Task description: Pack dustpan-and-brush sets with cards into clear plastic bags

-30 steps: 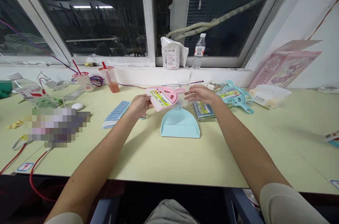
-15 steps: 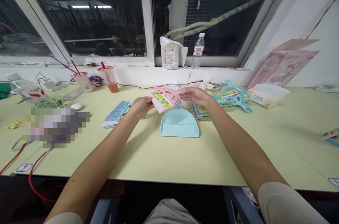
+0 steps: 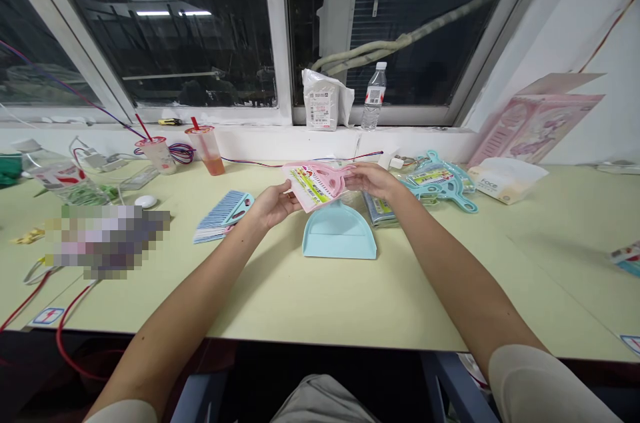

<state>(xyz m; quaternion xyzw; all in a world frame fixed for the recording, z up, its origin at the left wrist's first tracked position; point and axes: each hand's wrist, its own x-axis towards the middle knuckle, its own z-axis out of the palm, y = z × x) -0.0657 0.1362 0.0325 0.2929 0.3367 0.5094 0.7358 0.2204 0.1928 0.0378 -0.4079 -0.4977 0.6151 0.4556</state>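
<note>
A pink plastic piece with a yellow-green label, in clear wrapping, is held up between my two hands. My left hand grips its left lower edge, thumb on top. My right hand has its fingers closed on the pink handle end at the right. Below the package a light blue dustpan lies on the table with its wide edge toward me. Left of it lies a blue brush with striped bristles, a bit of pink beside it.
Light blue wrapped pieces and a flat grey-blue packet lie at the right. Two drink cups with red straws stand at the back left. A tissue pack and a pink box are farther right.
The pink package has shifted slightly right and turned its label more toward me. My left hand has moved right, uncovering more of the blue brush's handle.
</note>
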